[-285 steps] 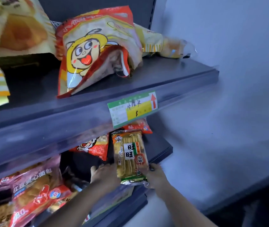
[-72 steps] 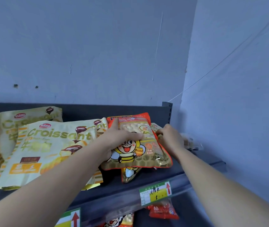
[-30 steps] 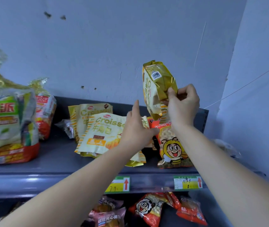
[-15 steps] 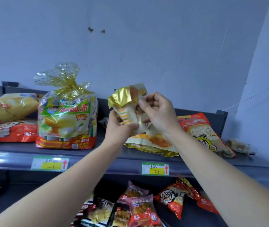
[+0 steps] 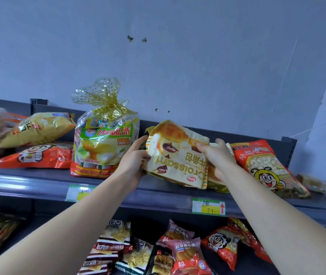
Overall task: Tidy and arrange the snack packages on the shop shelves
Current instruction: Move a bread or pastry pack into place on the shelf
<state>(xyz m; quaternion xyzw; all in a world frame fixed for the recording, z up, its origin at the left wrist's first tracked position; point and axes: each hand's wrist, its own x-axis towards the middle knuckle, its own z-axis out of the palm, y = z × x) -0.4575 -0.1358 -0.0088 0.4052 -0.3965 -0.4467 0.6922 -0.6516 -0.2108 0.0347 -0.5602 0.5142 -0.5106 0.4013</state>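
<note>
Left hand fingers (image 5: 138, 142): curled round the left edge of the croissant bag (image 5: 175, 155), thumb on the front face, so they are closed on it.
Left hand (image 5: 133, 162): raised over the front lip of the upper shelf (image 5: 39, 183), forearm running down to the lower left.
Right hand fingers (image 5: 203, 146): thumb pressed onto the bag's upper right corner, the other fingers behind it; gripping the same bag.
Right hand (image 5: 218, 156): just right of the bag, forearm running down to the lower right.
Croissant bag: cream and yellow, held between both hands above the upper shelf, turned upside down so its lettering reads inverted; its lower edge is close to the shelf, but contact cannot be told.
Second croissant bag (image 5: 216, 180): lies behind and under the held one, mostly covered.
Bee-cartoon bag (image 5: 265, 167): red and orange, lying tilted on the upper shelf just right of the right hand.
Gold-tied bag (image 5: 104, 143): upright on the upper shelf just left of the left hand, top gathered in gold-spotted film.
Red face bag (image 5: 37, 156): flat at the left of the upper shelf, with a yellow bag (image 5: 39, 128) resting on it.
Price tag (image 5: 208, 206): green and yellow with a red arrow, on the shelf edge below the held bag.
Lower shelf packs (image 5: 184, 253): red, pink and striped packets in a loose jumble.
</note>
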